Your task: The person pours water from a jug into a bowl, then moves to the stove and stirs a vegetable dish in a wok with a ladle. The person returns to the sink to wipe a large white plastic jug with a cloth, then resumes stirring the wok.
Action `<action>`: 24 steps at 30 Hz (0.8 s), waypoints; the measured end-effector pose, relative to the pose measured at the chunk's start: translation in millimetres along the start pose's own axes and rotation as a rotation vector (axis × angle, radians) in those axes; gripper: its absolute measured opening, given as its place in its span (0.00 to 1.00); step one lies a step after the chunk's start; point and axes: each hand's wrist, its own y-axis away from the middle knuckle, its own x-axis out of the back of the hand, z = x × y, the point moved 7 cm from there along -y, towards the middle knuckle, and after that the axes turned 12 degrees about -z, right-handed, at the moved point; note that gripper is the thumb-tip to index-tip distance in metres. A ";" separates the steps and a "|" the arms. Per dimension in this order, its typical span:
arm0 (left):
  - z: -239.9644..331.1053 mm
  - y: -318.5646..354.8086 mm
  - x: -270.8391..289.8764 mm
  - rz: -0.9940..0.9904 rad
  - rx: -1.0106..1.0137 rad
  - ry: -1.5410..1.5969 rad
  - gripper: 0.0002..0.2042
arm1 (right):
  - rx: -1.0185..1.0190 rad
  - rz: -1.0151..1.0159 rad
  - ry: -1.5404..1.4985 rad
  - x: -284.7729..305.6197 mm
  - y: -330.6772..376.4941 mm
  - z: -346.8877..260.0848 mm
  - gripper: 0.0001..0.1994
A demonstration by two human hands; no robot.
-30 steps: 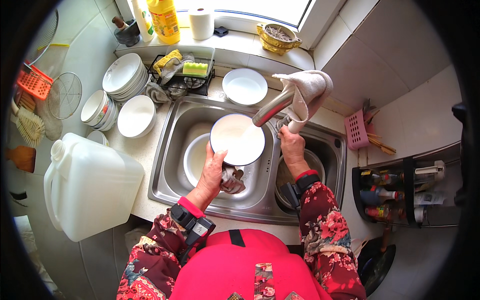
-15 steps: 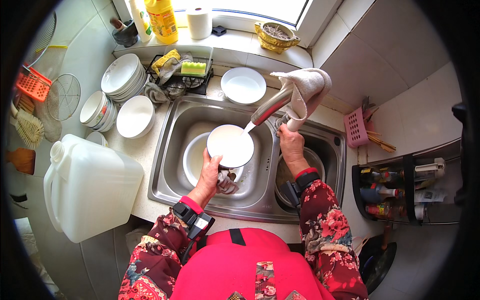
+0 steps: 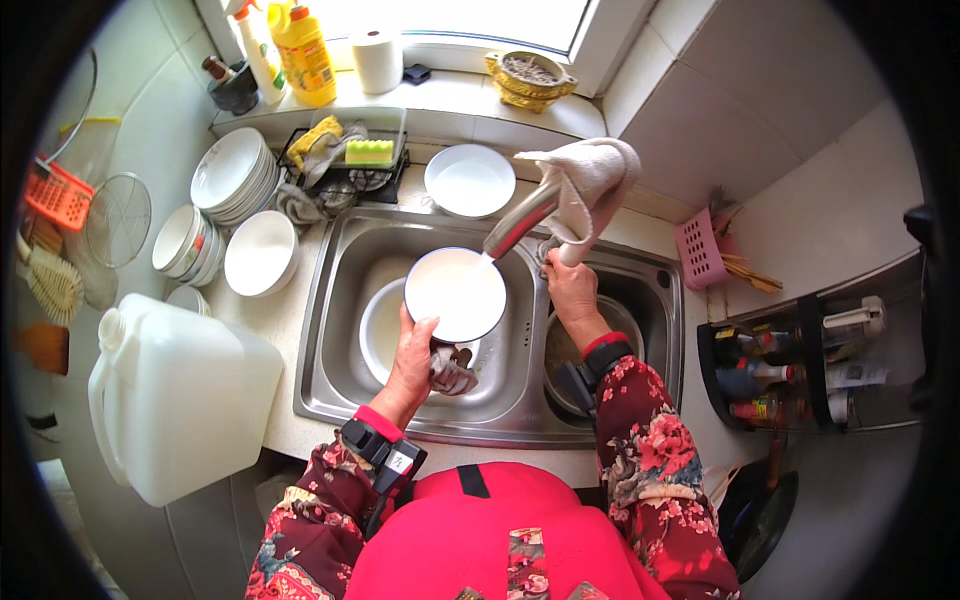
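Observation:
My left hand [image 3: 408,362] grips a white bowl [image 3: 455,295] with a dark rim, held above the left sink basin. A crumpled grey-brown rag [image 3: 453,371] hangs under the bowl from the same hand. Water runs from the metal faucet [image 3: 522,218] into the bowl. My right hand [image 3: 573,293] is closed on what looks like the faucet's pale handle [image 3: 573,253], partly hidden by fingers. A beige cloth [image 3: 597,175] is draped over the faucet. Beneath the held bowl, a larger white basin [image 3: 376,330] sits in the sink, partly covered.
Stacked plates [image 3: 232,172], bowls [image 3: 262,253] and a sponge rack [image 3: 370,152] stand left and behind the sink. A white plate [image 3: 470,181] lies behind it. The right basin holds a metal pot [image 3: 622,322]. A large plastic jug [image 3: 190,395] stands left; a pink holder [image 3: 700,250] hangs right.
The whole view has shifted slightly. The bowl in my left hand has come a little nearer to the faucet. My right hand stays at the handle, and water still runs.

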 end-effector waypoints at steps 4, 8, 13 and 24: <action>22.3 2.3 -17.2 0.003 -0.013 0.032 0.24 | -0.357 0.038 -0.198 -2.3 -12.7 27.7 0.13; 9.0 7.2 17.2 0.033 0.154 0.043 0.20 | -0.255 -0.027 -0.305 -9.5 -10.5 1.3 0.18; 7.9 21.9 37.0 -0.094 0.346 -0.056 0.18 | -0.180 -0.078 -0.484 -31.7 53.6 -15.7 0.17; -12.3 24.9 -97.7 -0.499 0.462 -0.281 0.25 | -0.448 -0.241 -1.369 73.9 197.3 -33.7 0.33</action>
